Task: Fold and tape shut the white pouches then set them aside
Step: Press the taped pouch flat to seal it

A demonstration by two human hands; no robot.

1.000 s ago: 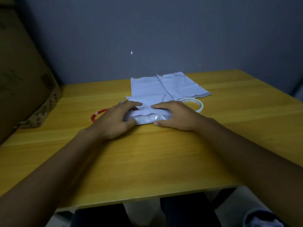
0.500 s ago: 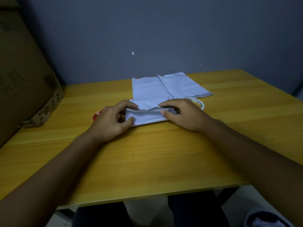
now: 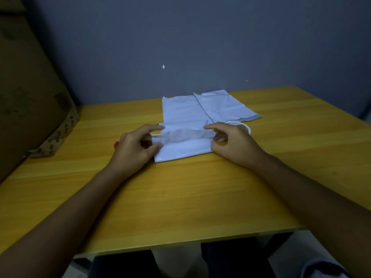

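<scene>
Mid-fold at a yellow wooden table [image 3: 180,197]: white pouch [image 3: 184,147] at table centre, pinched at its 9 o'clock end by the left hand [image 3: 134,149] and at its 3 o'clock end by the right hand [image 3: 234,143], thumb below and forefinger above on each side, a raised flap held between them. Thin, limp, faintly creased plastic, pale and matt under dim light; near edge flat and square on the wood, far flap arched and half translucent, not yet pressed down. Likely risks from here: flap springing open on release, since slick film seems to hold a crease poorly; a skewed fold if one hand leads the other; wrinkles trapped under the tape. Also a reach problem, by the look of it: tape roll [image 3: 244,126] at 1 o'clock of the pouch, partly hidden behind the right hand, so one hand must let go to fetch it. Further white pouches [image 3: 200,109] lying flat and overlapped at 12 o'clock, touching the one in work, easily dragged along. Red-handled object [image 3: 116,145] just showing at 9 o'clock behind the left hand, too hidden to name. Cardboard box [image 3: 30,101] at the table's 10 o'clock edge.
</scene>
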